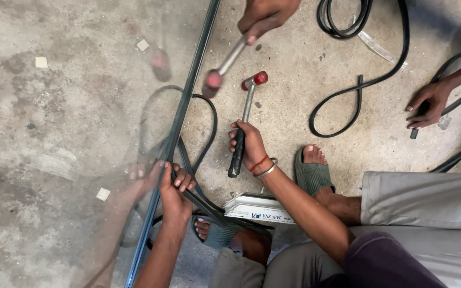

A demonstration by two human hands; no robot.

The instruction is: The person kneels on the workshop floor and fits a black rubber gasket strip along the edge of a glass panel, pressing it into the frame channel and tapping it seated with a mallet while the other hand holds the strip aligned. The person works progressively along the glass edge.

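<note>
Left hand (176, 188): fingers pinched shut on black rubber gasket (201, 205) at glass pane (180, 120) edge, 7 o'clock of centre. Right hand (247, 145): fist closed round mallet (245, 114), red head at 12 o'clock. Advice: keep gasket seated straight along edge; tap lightly, clear of fingertips. Co-worker's hand (262, 16) swings second mallet (222, 69).

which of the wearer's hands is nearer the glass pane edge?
Left. The left hand has its fingers on the black rubber gasket right at the glass pane edge. The right hand holds a mallet off to the pane's right.
</note>
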